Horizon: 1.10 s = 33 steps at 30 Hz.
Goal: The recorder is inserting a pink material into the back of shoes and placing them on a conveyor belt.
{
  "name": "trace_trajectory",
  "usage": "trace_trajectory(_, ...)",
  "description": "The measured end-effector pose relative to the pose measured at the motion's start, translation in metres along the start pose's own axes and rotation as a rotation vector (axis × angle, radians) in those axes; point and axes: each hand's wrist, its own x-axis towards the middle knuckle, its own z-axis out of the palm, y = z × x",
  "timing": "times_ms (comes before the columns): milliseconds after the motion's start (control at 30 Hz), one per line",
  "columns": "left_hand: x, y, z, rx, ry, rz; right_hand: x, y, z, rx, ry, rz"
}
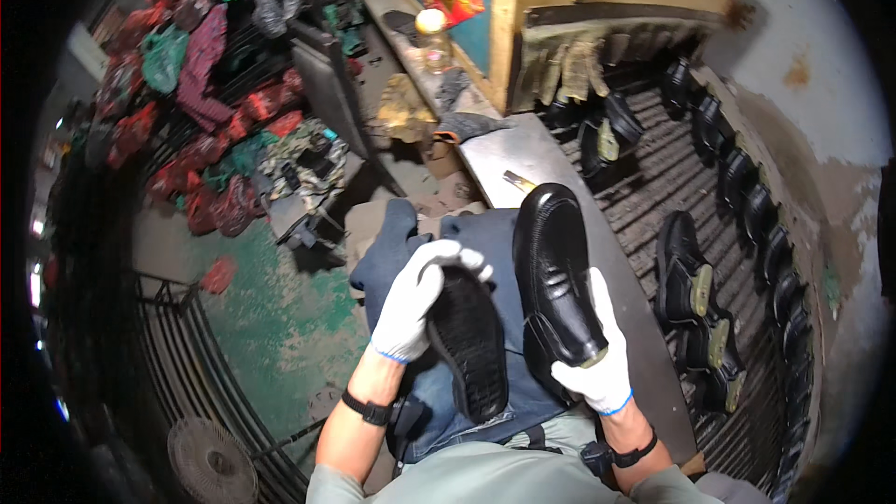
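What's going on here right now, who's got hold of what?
A person in white gloves sits with a blue cloth over the lap and a shoe in each hand. The left hand grips one black shoe turned sole up. The right hand holds a glossy black loafer upright by its heel end. To the right, more black shoes lie on a slatted conveyor rack. To the left, bundles of coloured bags are piled by the floor.

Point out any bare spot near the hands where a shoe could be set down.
Bare grey ledge between the blue cloth and slatted rack. The rack's right edge is crowded with black shoes; both gloved hands hold shoes.
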Motion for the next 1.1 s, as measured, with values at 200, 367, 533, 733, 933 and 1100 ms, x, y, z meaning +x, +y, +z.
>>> trace_trajectory(200, 0.046, 0.062, 0.012, 0.472, -0.12, 0.43, -0.008, -0.028, 0.032, -0.129, -0.145, -0.156)
trace_trajectory(367, 0.024, 0.032, 0.0, -0.025, -0.036, 0.103, -0.019, -0.018, 0.042, -0.34, -0.198, -0.202)
trace_trajectory(533, 0.03, 0.045, 0.003, 0.221, -0.157, 0.164, -0.019, -0.01, 0.054, -0.423, -0.185, -0.22)
trace_trajectory(733, 0.029, 0.05, 0.003, 0.297, -0.158, 0.159, -0.017, -0.002, 0.054, -0.508, -0.177, -0.243)
trace_trajectory(933, 0.028, 0.051, 0.001, 0.248, -0.211, 0.134, -0.017, 0.001, 0.057, -0.47, -0.18, -0.207)
trace_trajectory(1100, 0.027, 0.049, 0.003, 0.258, -0.174, 0.137, -0.008, 0.003, 0.06, -0.419, -0.158, -0.17)
